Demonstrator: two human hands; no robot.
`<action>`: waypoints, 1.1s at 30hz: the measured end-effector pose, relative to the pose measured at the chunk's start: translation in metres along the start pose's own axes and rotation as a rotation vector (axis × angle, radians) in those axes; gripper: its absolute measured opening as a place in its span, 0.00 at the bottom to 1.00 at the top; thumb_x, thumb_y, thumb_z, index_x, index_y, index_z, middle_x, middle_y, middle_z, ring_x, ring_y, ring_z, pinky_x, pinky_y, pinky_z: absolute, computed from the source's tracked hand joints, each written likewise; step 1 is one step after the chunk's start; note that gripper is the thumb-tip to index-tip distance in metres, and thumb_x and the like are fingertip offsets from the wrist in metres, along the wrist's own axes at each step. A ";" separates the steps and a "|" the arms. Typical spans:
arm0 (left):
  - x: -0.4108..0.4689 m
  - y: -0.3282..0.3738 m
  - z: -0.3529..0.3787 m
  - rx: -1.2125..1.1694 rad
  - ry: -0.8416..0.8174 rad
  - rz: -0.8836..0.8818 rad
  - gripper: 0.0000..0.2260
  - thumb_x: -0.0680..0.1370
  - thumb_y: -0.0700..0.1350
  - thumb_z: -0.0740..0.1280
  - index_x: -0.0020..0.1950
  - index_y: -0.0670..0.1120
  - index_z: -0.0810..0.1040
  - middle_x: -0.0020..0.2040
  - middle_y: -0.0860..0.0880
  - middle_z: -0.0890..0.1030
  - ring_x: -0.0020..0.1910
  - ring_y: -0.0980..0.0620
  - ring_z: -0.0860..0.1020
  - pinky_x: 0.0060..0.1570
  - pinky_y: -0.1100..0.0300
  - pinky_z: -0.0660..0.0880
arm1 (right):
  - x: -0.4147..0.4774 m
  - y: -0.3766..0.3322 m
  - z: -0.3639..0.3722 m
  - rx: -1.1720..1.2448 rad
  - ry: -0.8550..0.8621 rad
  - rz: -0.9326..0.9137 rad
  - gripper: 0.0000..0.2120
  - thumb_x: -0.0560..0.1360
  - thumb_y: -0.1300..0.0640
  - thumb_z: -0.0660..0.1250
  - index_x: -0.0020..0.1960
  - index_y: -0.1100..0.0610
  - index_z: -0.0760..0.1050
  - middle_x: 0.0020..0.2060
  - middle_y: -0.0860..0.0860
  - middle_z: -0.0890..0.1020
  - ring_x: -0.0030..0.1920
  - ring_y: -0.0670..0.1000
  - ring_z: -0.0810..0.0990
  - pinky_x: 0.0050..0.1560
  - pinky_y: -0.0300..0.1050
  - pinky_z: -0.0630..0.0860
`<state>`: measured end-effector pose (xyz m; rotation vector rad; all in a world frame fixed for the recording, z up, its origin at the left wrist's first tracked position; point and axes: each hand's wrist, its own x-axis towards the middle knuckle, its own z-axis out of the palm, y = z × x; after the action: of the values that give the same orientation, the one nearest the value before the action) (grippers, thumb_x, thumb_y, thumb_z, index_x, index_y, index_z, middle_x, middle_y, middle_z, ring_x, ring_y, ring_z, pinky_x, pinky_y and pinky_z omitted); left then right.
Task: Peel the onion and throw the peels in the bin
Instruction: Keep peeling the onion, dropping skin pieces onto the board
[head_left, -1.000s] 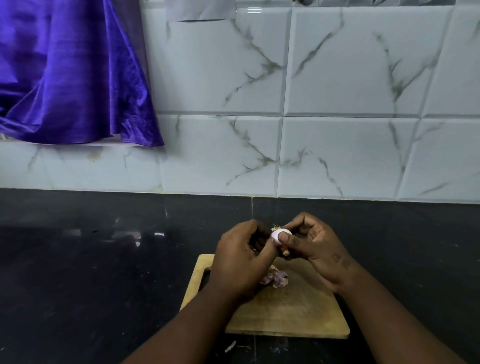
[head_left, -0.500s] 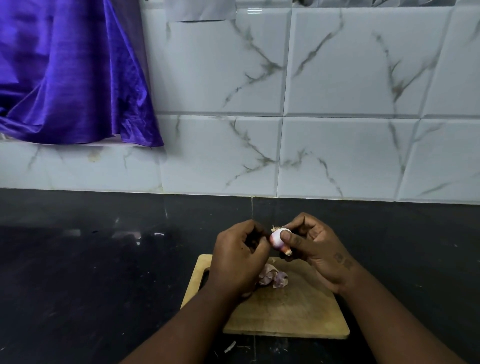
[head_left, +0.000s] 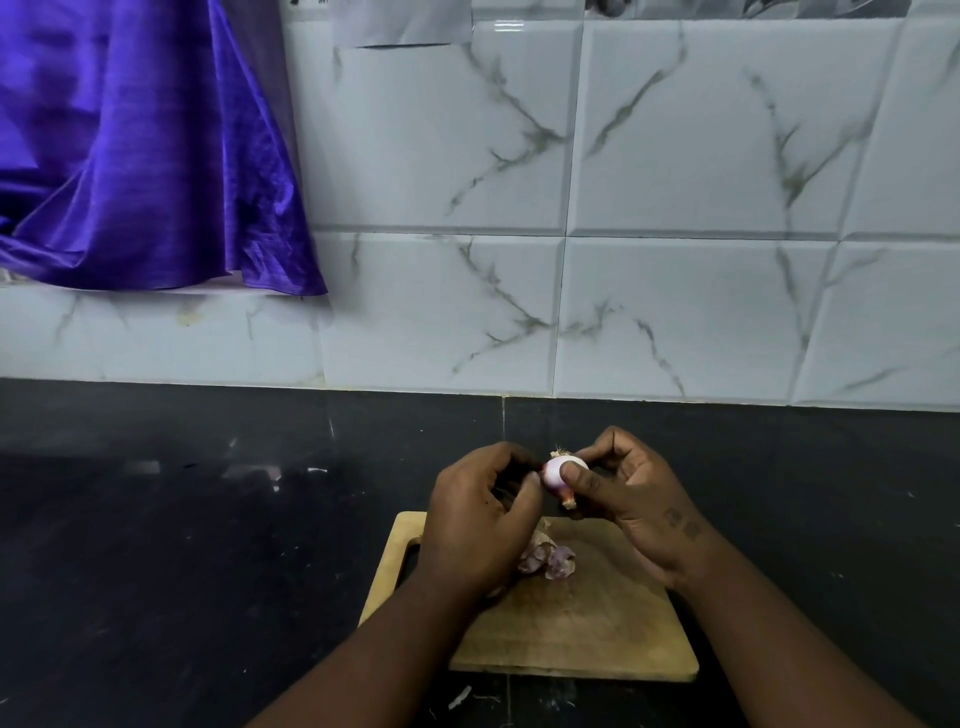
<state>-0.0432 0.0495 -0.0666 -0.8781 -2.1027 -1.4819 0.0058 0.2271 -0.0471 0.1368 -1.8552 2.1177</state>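
A small pale pink onion (head_left: 557, 472) is held above the far edge of a wooden cutting board (head_left: 576, 629). My right hand (head_left: 631, 501) grips it between thumb and fingers, the thumb lying across its front. My left hand (head_left: 480, 519) is curled beside it, its thumb tip touching the onion's left side. A small heap of purple peels (head_left: 550, 558) lies on the board just below the hands, partly hidden by my left hand. No bin is in view.
The board sits on a black countertop (head_left: 182, 545) against a white marble-look tiled wall (head_left: 675, 260). A purple cloth (head_left: 140, 150) hangs at the upper left. A small scrap (head_left: 460, 696) lies on the counter in front of the board.
Both hands and the onion have lifted slightly. The right thumb has shifted across the onion's front and the onion has turned a little; the peel heap has not moved.
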 end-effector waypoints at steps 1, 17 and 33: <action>0.000 0.000 0.000 0.001 0.003 0.009 0.05 0.80 0.44 0.72 0.53 0.51 0.86 0.45 0.57 0.86 0.46 0.57 0.84 0.45 0.56 0.83 | 0.000 0.000 0.000 -0.008 0.009 0.007 0.25 0.62 0.53 0.85 0.48 0.62 0.76 0.50 0.68 0.84 0.44 0.62 0.83 0.45 0.56 0.83; 0.003 -0.003 0.001 0.145 0.054 -0.146 0.05 0.79 0.46 0.73 0.44 0.51 0.80 0.38 0.53 0.81 0.39 0.54 0.79 0.38 0.49 0.77 | -0.004 -0.006 0.003 0.078 -0.116 0.039 0.13 0.70 0.63 0.75 0.52 0.67 0.79 0.47 0.65 0.85 0.41 0.59 0.84 0.38 0.47 0.83; -0.001 0.002 0.001 0.112 -0.084 -0.020 0.09 0.76 0.60 0.68 0.47 0.56 0.81 0.41 0.58 0.80 0.41 0.59 0.79 0.37 0.55 0.78 | 0.002 -0.003 0.000 0.097 -0.027 0.083 0.16 0.77 0.55 0.68 0.61 0.62 0.77 0.57 0.64 0.85 0.49 0.57 0.83 0.46 0.49 0.82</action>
<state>-0.0409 0.0504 -0.0665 -0.8937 -2.2376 -1.3433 0.0048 0.2277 -0.0442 0.1128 -1.8030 2.2735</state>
